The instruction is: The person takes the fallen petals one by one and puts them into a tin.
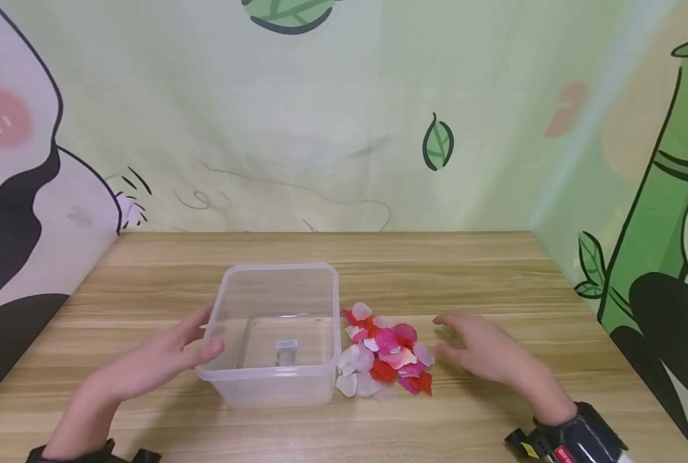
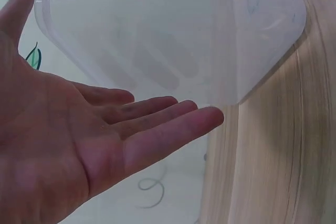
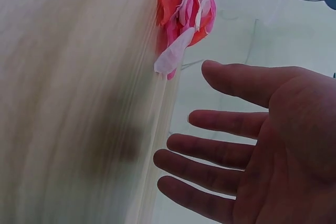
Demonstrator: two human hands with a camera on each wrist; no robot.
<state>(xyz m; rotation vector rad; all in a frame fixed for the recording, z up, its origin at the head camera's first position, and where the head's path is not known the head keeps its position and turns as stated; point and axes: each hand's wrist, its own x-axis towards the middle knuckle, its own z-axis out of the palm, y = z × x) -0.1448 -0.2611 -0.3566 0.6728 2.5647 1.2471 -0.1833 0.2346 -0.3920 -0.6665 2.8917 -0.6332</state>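
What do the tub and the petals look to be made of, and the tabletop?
Tub: clear, slightly frosted plastic; the table shows through its walls. Petals: thin, flat and matte, in red, pink and white, likely fabric or paper rather than real, though that is unclear. Tabletop: pale wood-grain, smooth, possibly laminate.

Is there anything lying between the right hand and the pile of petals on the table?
Nothing visible. The right hand is open just right of the petals, with only bare table in the gap. The clear container sits on the pile's far side, by the left hand.
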